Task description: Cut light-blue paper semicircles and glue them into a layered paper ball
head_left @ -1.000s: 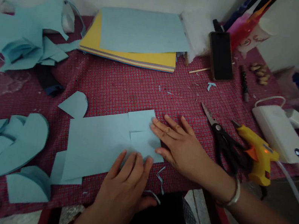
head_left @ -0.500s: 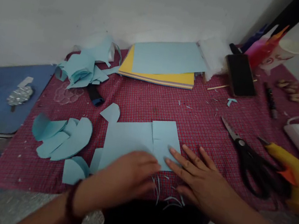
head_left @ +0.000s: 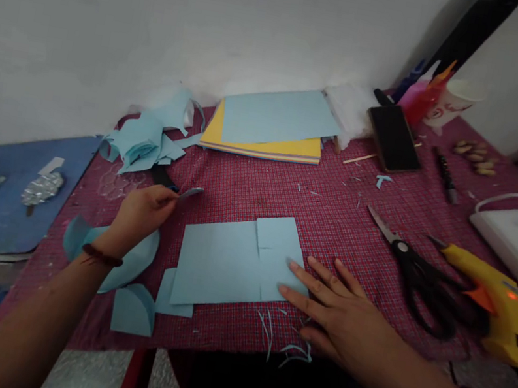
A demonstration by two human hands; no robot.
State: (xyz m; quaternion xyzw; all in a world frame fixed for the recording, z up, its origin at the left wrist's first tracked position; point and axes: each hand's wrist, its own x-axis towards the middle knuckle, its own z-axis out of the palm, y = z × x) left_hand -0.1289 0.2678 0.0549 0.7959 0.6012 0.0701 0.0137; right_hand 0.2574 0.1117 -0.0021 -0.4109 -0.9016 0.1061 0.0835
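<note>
A light blue cut sheet of paper (head_left: pixel 222 261) lies flat on the red checked tablecloth (head_left: pixel 317 204) in front of me. My right hand (head_left: pixel 341 310) rests open with fingers spread, its tips on the sheet's right edge. My left hand (head_left: pixel 141 214) is raised to the left of the sheet and pinches a small curved blue paper piece (head_left: pixel 190 192) by its edge. Below that hand lie several rounded blue cut-outs (head_left: pixel 128 265).
Black scissors (head_left: pixel 418 277) and a yellow glue gun (head_left: pixel 499 304) lie to the right, beside a white box (head_left: pixel 515 237). At the back are a coloured paper stack (head_left: pixel 270 126), blue scraps (head_left: pixel 147 135), a phone (head_left: pixel 392 137) and a cup (head_left: pixel 453 101). Thin paper slivers (head_left: pixel 284 337) sit at the table's front edge.
My left hand left the sheet's near edge, moved left and up, and now holds the small curved piece that lay beside the sheet. The view has pulled back and tilted upward.
</note>
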